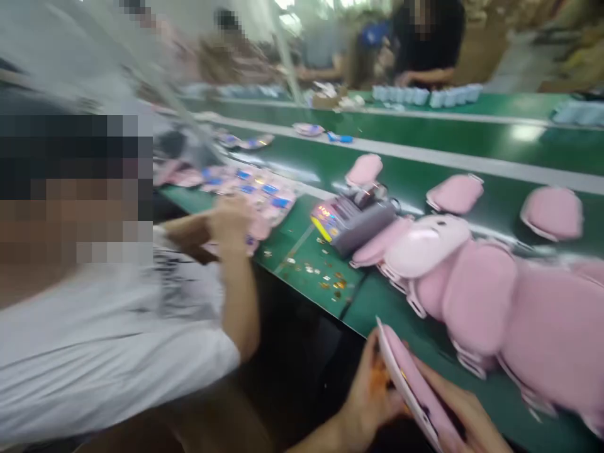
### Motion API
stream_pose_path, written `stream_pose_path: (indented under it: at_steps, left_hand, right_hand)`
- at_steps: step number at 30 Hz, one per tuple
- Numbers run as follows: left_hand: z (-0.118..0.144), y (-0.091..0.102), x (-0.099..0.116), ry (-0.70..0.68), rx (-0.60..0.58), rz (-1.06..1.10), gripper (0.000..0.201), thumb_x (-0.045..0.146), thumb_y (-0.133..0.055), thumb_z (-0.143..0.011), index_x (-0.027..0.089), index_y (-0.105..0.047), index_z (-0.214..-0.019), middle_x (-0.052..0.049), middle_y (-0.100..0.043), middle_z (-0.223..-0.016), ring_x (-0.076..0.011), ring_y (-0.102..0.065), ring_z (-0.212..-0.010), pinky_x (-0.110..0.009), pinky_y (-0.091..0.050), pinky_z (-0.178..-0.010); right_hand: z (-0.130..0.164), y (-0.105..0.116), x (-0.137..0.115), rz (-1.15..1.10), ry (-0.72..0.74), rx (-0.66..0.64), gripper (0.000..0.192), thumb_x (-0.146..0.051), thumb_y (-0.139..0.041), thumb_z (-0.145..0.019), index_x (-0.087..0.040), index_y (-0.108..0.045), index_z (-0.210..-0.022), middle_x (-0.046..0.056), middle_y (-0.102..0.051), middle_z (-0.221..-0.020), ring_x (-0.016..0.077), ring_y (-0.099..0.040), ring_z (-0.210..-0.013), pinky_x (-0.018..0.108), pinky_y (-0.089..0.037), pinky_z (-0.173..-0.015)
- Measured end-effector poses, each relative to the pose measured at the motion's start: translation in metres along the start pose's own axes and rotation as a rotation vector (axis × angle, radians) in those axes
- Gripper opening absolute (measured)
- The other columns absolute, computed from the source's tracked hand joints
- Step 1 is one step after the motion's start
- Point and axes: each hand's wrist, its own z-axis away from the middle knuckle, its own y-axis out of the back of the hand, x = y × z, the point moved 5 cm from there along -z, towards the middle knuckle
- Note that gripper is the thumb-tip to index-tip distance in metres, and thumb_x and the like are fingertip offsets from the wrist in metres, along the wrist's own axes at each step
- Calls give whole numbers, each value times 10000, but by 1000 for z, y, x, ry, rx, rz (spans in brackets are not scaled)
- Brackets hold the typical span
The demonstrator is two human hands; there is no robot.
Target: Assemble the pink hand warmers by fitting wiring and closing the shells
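Low in the view, a pink rounded case (408, 377) with a pale rim is held edge-on off the bench's front edge. My left hand (365, 396) is closed on its left side, and something orange, too blurred to name, shows at those fingers. My right hand (465, 402) grips the case from the right, with its fingers along the pink face. Beyond my hands, a row of overlapping pink cases (481, 296) lies on the green bench. A white oval piece (427, 245) with small dark marks rests on top of them.
A co-worker in a white shirt (189, 340) sits close on my left, an arm reaching over pink pieces with blue parts (255, 195). A grey device (358, 220) and small scraps (325, 277) lie on the bench. More pink cases (455, 194) sit on the green belt behind.
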Motion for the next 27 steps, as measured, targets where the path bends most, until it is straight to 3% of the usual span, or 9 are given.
stream_pose_path:
  at_steps: [1,2,3,4,6,10,16,23,27]
  left_hand:
    - [6,-7,4,15,8,-46,1094,645,-996,-835,431,-422,-1742,-174,-549,-1752,-410,-602,-1561,-606,-544,-1250]
    - [10,-12,12,-8,8,-90,1197,682,-1053,-725,397,-456,-1722,-185,-524,-1773,-420,-599,-1564,-592,-517,-1287]
    - [11,-12,20,-35,78,-122,1255,675,-1090,-657,392,-468,-1709,-178,-530,-1771,-421,-596,-1568,-582,-496,-1314]
    - [11,-8,27,-51,176,-162,1178,597,-1076,-738,392,-447,-1713,-173,-551,-1753,-415,-599,-1568,-592,-491,-1320]
    - [8,-2,33,-3,241,-157,1176,625,-1057,-746,325,-449,-1707,-204,-589,-1706,-460,-592,-1564,-645,-498,-1309]
    - [4,0,34,36,206,-113,1328,751,-1078,-596,298,-474,-1689,-207,-631,-1647,-506,-586,-1551,-659,-518,-1299]
    - [6,1,35,24,249,-163,1244,707,-1088,-619,301,-525,-1652,-198,-646,-1620,-510,-619,-1512,-680,-564,-1245]
    - [-9,-25,43,177,120,-130,1113,687,-1093,-635,235,-635,-1543,-208,-726,-1473,-492,-692,-1418,-656,-614,-1177]
    - [-11,-21,41,152,126,-206,1066,692,-1079,-661,249,-633,-1521,-185,-752,-1402,-455,-750,-1310,-575,-681,-1058]
  right_hand:
    - [-1,1,-7,-47,-15,-30,713,-367,-653,-1099,-339,-443,-1780,85,-619,-1703,298,-699,-1493,373,-613,-1217]
    - [-3,2,-14,-90,13,-61,738,-400,-694,-1071,-304,-472,-1768,111,-585,-1729,314,-650,-1548,412,-564,-1275]
    - [-8,3,-17,-122,32,-76,768,-455,-719,-1044,-280,-495,-1756,126,-540,-1764,335,-584,-1610,462,-512,-1325]
    - [-13,3,-17,-158,22,-102,791,-512,-719,-1040,-262,-495,-1756,130,-508,-1786,338,-535,-1649,479,-478,-1352]
    - [-23,4,-11,-289,-43,-110,803,-626,-644,-1079,-231,-484,-1760,129,-557,-1755,306,-581,-1619,430,-509,-1328]
    - [-31,7,-4,-390,-80,-93,779,-654,-606,-1105,-225,-498,-1747,114,-635,-1692,293,-688,-1518,404,-587,-1250]
    - [-30,6,1,-462,-39,-97,748,-606,-669,-1095,-260,-514,-1740,100,-647,-1683,292,-683,-1523,426,-578,-1266]
    - [-24,6,8,-486,-36,-88,783,-691,-619,-1107,-265,-491,-1752,103,-618,-1708,301,-662,-1545,439,-575,-1269]
    - [-20,4,5,-434,-12,-87,805,-639,-644,-1109,-285,-411,-1793,106,-609,-1720,302,-650,-1558,421,-593,-1251]
